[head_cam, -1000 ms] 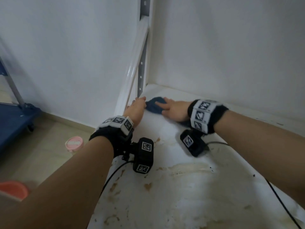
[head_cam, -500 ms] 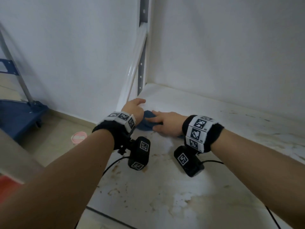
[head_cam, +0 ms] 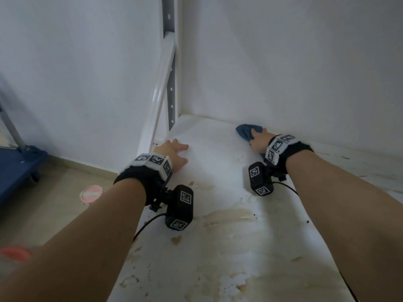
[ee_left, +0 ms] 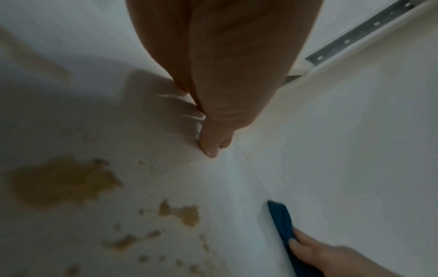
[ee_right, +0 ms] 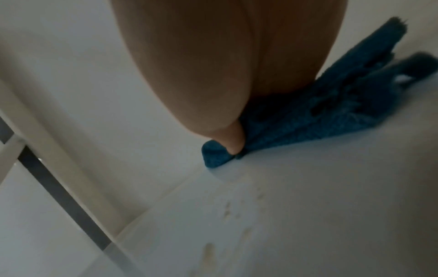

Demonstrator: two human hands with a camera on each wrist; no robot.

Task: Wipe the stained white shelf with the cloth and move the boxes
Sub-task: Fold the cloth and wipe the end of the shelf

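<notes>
Both bare forearms reach forward from the near edge, each wrist wrapped in a black band carrying white tag blocks and a black camera pod hanging below. The left hand point(head_cam: 174, 154) lies at the far left with fingers stretched out flat, palm down. The right hand point(head_cam: 259, 142) reaches farther, to the far right, palm down with its fingers point(ee_left: 305, 243) pressing flat. The two hands are well apart.

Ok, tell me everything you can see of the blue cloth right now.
The cloth is dark blue, fuzzy like terry or microfibre, and bunched into loose folds. It lies on the white shelf at the back, against the rear wall. The right hand presses on it, fingers over the top, its edges poking out.
</notes>
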